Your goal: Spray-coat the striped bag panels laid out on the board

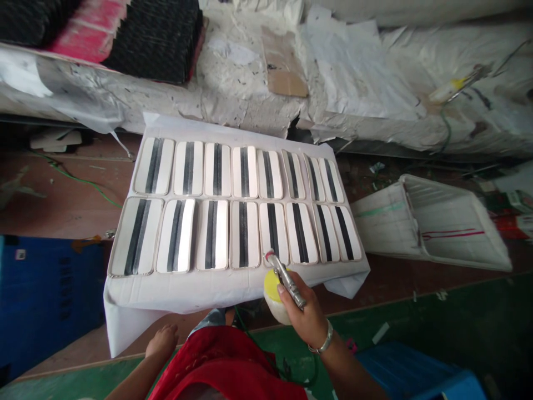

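Note:
My right hand (306, 314) is closed around a metal spray gun (289, 283) with a round white cup under a yellow lid (272, 286). Its nozzle points at the near row of flat pads on the table, in front of a pad (272, 230) right of the middle. Each pad is whitish with rounded corners and a dark stripe down its length, like this one (245, 172) in the far row. Two rows of several pads lie on white sheeting (183, 291). My left hand (162, 340) hangs low beside the near left edge, fingers loosely curled, with nothing visible in it.
Behind the table runs a ledge (245, 111) under crumpled covering, bearing stacks of black pieces (154, 41) and another spray gun (453, 89). A white bin (383, 214) lies to the right. Blue crates (45, 300) stand left, and a green hose (79, 178) crosses the floor.

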The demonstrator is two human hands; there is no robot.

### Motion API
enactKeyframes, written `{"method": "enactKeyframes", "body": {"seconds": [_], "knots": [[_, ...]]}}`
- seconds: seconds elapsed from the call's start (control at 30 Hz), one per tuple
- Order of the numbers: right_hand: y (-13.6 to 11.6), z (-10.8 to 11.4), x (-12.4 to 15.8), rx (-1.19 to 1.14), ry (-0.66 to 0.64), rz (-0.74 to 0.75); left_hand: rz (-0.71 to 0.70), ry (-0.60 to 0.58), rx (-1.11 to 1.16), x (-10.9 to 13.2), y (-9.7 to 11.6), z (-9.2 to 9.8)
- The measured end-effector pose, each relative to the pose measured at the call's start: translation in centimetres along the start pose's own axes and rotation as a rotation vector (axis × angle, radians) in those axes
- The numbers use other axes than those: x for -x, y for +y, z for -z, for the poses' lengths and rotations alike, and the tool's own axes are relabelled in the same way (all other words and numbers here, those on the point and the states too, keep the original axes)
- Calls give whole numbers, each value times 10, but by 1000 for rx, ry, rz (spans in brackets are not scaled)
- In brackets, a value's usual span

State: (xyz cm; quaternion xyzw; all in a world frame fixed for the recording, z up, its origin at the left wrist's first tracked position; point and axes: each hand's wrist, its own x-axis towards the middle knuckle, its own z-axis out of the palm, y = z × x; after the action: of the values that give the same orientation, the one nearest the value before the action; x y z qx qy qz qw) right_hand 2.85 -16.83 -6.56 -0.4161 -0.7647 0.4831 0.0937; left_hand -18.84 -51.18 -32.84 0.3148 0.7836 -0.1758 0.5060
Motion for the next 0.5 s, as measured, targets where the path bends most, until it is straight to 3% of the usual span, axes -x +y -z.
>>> {"method": "enactKeyframes", "body": {"seconds": [0.23, 0.5], "knots": [[-9, 0, -19, 23, 28, 13, 5, -20, 0, -2, -11, 8], [2, 1, 13, 177, -302, -134, -11, -51, 4, -8, -13, 9]]}}
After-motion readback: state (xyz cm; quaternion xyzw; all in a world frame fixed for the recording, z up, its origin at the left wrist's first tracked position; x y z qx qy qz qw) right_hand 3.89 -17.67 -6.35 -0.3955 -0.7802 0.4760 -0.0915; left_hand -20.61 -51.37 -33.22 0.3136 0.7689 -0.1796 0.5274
